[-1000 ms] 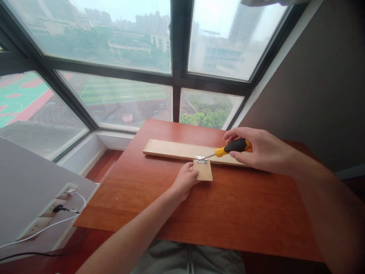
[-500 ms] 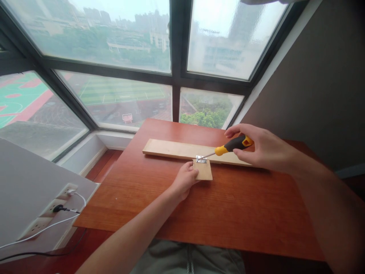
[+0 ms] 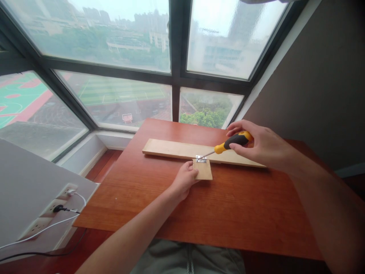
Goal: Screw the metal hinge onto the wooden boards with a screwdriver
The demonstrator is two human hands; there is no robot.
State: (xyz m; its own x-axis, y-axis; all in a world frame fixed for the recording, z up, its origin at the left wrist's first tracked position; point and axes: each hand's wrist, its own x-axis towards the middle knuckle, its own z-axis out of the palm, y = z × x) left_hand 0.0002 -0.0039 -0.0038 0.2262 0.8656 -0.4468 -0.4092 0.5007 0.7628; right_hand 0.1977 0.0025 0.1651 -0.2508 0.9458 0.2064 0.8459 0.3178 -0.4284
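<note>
A small square wooden board (image 3: pixel 203 172) is gripped at its left edge by my left hand (image 3: pixel 184 178), thumb on top. A metal hinge (image 3: pixel 201 158) joins or bridges this board and a long pale wooden plank (image 3: pixel 173 148) lying behind it. My right hand (image 3: pixel 253 142) is closed around the handle of a yellow and black screwdriver (image 3: pixel 235 142). The screwdriver slants down to the left, and its tip meets the left part of the hinge. Whether a screw sits under the tip is too small to tell.
The red-brown wooden table (image 3: pixel 242 213) carries the boards. Tall windows (image 3: pixel 119 91) stand beyond its far edge, and a grey wall (image 3: pixel 319 87) rises on the right. At the lower left, cables run from wall sockets (image 3: pixel 55 208).
My right hand has turned slightly on the screwdriver handle, rolling it and shifting a little up and left. The tip stays at the hinge. My left hand and both boards hold their places.
</note>
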